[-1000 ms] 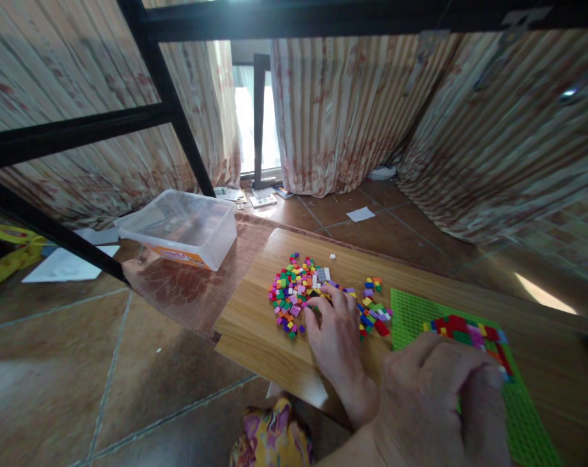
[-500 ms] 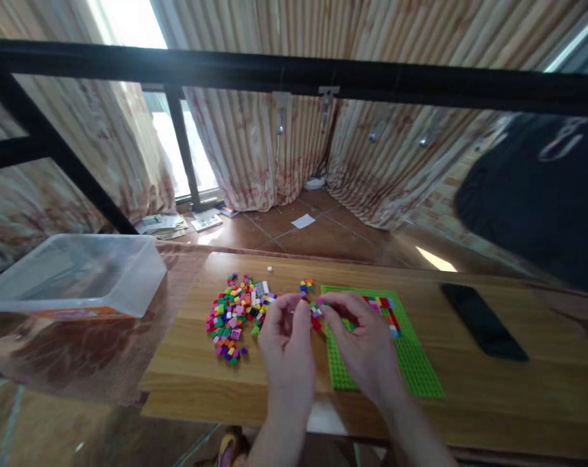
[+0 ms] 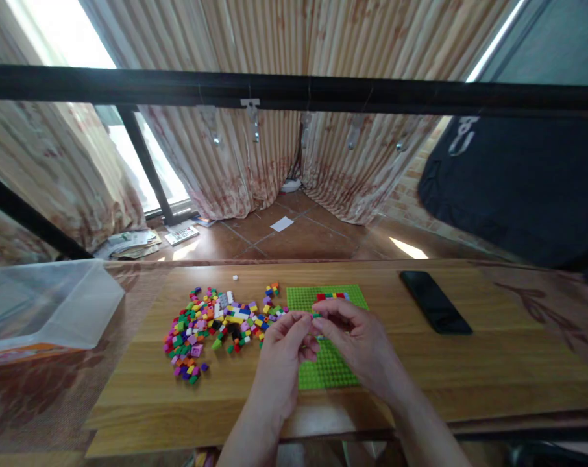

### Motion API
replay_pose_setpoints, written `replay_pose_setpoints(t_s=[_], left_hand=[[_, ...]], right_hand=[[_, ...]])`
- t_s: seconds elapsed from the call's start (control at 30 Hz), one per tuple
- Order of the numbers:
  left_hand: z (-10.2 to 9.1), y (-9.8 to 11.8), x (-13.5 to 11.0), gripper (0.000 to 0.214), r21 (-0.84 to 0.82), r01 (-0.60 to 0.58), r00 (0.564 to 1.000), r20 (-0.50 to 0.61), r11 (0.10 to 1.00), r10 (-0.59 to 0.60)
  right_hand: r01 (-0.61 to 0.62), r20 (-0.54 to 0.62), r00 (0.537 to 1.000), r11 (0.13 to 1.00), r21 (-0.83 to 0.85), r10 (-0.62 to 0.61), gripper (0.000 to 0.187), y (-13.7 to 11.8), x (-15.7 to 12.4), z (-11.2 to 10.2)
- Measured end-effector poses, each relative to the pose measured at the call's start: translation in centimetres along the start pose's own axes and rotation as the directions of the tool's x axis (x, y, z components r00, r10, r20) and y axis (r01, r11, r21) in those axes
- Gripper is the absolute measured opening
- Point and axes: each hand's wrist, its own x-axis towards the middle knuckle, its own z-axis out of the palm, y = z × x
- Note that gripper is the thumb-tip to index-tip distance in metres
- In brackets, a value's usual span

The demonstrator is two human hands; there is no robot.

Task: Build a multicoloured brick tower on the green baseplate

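My left hand (image 3: 287, 347) and my right hand (image 3: 355, 334) meet fingertip to fingertip over the left part of a green studded baseplate (image 3: 330, 366). A small toy brick (image 3: 316, 315), mostly covered, shows at the pinched fingertips of my right hand. The thumb and forefinger of my left hand are pressed together against it; whatever they grip is hidden. Red, yellow and other coloured bricks (image 3: 333, 296) sit in a row near the plate's far edge, partly behind my right hand. To the left spreads a loose pile of many-coloured toy bricks (image 3: 196, 331).
A black phone (image 3: 435, 301) lies on the wooden table (image 3: 508, 363) at the right. One white brick (image 3: 235, 277) lies apart behind the pile. A clear plastic bin (image 3: 74, 305) stands at the left. A dark rail (image 3: 284, 91) crosses beyond the table.
The view has turned right, so the table's things appear further left. My hands have come closer together, and their fingertips now meet over the baseplate.
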Motion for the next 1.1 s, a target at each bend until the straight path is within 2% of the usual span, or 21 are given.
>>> replay_pose_setpoints(t_s=[0.13,0.37,0.47,0.57,0.63,0.73,0.83,1.1], left_hand=[[1.0,-0.8,0.3,0.019,-0.076,0.045,0.999,0.02,0.996,-0.044],[2.6,-2.0,0.6,0.026,-0.166,0.07,0.997,0.001,0.984,-0.071],[2.6,-1.9,0.9,0.027,-0.189,0.064,0.996,-0.048,0.98,-0.074],[2.2,-1.3,1.2,0.028,-0.203,0.013,0.993,-0.112,0.979,-0.036],[1.8,-0.8,1.2,0.028,-0.189,-0.024,0.994,-0.112,0.982,0.003],[1.3,-0.4,1.1,0.027,-0.137,-0.047,0.992,-0.124,0.989,0.03],[1.1,-0.7,1.0,0.028,-0.085,-0.029,0.985,-0.172,0.996,0.014],[1.0,-1.5,1.1,0.028,-0.029,-0.003,0.987,-0.16,1.0,-0.001]], right_hand=[[-0.021,0.011,1.0,0.994,0.109,0.02,0.009,0.8,-0.3,-1.1],[0.114,-0.12,0.986,0.993,-0.023,-0.116,0.009,1.5,-0.7,-1.6],[0.088,-0.254,0.965,0.995,0.054,-0.071,0.008,1.4,-0.7,-1.8],[0.068,-0.443,0.897,0.993,0.101,-0.016,0.009,1.3,-0.3,-3.0],[0.035,-0.489,0.872,0.997,0.061,-0.001,0.011,1.7,0.1,-3.9],[-0.013,-0.403,0.915,0.998,-0.065,-0.014,0.015,2.8,0.3,-4.9],[-0.023,-0.286,0.958,0.981,-0.194,-0.034,0.017,3.8,0.3,-4.9],[-0.028,-0.241,0.968,0.913,-0.406,-0.077,0.018,4.0,0.8,-3.4]])
